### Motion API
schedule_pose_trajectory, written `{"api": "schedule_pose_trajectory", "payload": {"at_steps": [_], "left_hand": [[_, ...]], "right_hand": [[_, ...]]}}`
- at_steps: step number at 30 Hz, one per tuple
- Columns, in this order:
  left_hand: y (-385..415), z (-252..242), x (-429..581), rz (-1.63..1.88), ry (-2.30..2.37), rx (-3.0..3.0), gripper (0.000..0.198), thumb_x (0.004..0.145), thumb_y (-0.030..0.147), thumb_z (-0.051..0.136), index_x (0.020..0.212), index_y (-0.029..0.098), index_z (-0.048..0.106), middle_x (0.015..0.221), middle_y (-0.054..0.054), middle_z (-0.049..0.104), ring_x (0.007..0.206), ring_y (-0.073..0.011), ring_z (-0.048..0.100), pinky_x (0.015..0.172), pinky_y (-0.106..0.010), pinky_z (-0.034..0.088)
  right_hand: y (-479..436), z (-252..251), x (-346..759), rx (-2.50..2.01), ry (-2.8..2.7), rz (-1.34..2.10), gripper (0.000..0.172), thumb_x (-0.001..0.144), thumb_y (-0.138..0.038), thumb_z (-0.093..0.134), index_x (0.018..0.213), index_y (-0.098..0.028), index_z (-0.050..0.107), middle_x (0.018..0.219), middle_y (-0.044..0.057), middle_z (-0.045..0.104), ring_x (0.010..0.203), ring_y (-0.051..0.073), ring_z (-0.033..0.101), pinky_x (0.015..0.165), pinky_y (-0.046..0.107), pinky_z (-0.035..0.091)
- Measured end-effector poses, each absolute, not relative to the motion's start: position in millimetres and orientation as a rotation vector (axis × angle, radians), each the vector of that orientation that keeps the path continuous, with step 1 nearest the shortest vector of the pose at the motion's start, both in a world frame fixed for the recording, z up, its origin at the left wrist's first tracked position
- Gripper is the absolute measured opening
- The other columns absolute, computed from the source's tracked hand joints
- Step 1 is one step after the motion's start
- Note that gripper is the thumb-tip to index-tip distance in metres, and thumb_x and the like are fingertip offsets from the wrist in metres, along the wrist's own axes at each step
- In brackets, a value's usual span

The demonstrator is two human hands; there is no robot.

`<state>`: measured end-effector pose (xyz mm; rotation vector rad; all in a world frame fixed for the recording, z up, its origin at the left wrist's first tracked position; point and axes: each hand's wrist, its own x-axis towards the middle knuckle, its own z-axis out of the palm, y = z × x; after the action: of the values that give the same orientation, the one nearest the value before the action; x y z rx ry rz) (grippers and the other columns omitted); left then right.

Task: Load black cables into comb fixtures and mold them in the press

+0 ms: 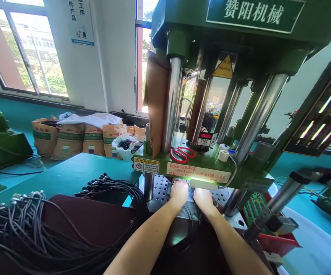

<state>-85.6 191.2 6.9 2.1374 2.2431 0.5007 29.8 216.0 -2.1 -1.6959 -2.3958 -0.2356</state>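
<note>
Both of my hands reach in under the green platen of a press, at its lower metal bed (159, 193). My left hand (179, 191) is closed, with its fingertips bent down toward the middle of the bed. Close beside it on the right, my right hand (202, 198) is closed too, its fingers partly hidden by the platen. What either hand grips is too small and covered to make out. Black cables (189, 215) run out from between my hands and loop down toward me. A glowing lamp (202, 185) hangs just above my right hand.
Red-handled scissors (182, 154) and white tape rolls (223, 155) lie on the press ledge. Steel columns (173, 103) flank the work area. Black cable bundles (36, 225) cover the left table (102, 217). A red bin (280, 242) stands right; sacks (70, 141) line the wall.
</note>
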Motion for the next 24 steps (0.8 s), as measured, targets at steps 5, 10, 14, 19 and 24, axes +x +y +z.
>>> {"api": "schedule_pose_trajectory", "payload": {"at_steps": [5, 10, 14, 19, 24], "left_hand": [[189.2, 8.8, -85.3, 0.547, 2.276, 2.119, 0.034, 0.079, 0.003, 0.032, 0.094, 0.008, 0.061, 0.091, -0.015, 0.062, 0.086, -0.0236, 0.059, 0.068, -0.033, 0.049], [180.6, 7.1, -75.8, 0.669, 2.271, 2.151, 0.031, 0.083, 0.013, 0.033, 0.100, 0.014, 0.060, 0.097, -0.012, 0.062, 0.097, -0.0246, 0.052, 0.071, -0.034, 0.046], [182.4, 1.9, -71.2, 0.698, 2.270, 2.140, 0.028, 0.083, 0.020, 0.037, 0.088, 0.015, 0.064, 0.082, -0.011, 0.065, 0.093, -0.0265, 0.053, 0.078, -0.040, 0.041], [194.7, -2.9, -73.3, 0.726, 2.284, 2.110, 0.030, 0.082, 0.016, 0.036, 0.085, 0.014, 0.066, 0.076, -0.011, 0.064, 0.087, -0.0258, 0.054, 0.077, -0.040, 0.038], [199.0, -7.6, -77.1, 0.747, 2.260, 2.133, 0.030, 0.082, 0.016, 0.036, 0.086, 0.015, 0.065, 0.079, -0.011, 0.064, 0.089, -0.0249, 0.053, 0.078, -0.038, 0.037]], "right_hand": [[212.2, 8.6, 27.0, -1.624, -2.436, -0.206, 0.029, 0.085, -0.011, 0.035, 0.098, -0.010, 0.060, 0.104, 0.019, 0.060, 0.098, 0.024, 0.055, 0.082, 0.034, 0.039], [207.9, 10.7, 24.9, -1.546, -2.485, -0.129, 0.028, 0.087, -0.020, 0.036, 0.098, -0.013, 0.061, 0.098, 0.014, 0.064, 0.091, 0.022, 0.059, 0.079, 0.031, 0.041], [209.6, 7.0, 25.0, -1.540, -2.487, -0.096, 0.028, 0.086, -0.019, 0.036, 0.095, -0.013, 0.062, 0.092, 0.013, 0.065, 0.090, 0.023, 0.060, 0.079, 0.031, 0.041], [212.9, 3.4, 21.9, -1.534, -2.463, -0.090, 0.031, 0.088, -0.022, 0.034, 0.099, -0.015, 0.061, 0.100, 0.013, 0.064, 0.094, 0.023, 0.057, 0.079, 0.029, 0.041], [214.7, 0.8, 16.0, -1.563, -2.447, -0.087, 0.033, 0.085, -0.013, 0.031, 0.095, -0.011, 0.062, 0.092, 0.014, 0.065, 0.090, 0.023, 0.058, 0.078, 0.030, 0.040]]}}
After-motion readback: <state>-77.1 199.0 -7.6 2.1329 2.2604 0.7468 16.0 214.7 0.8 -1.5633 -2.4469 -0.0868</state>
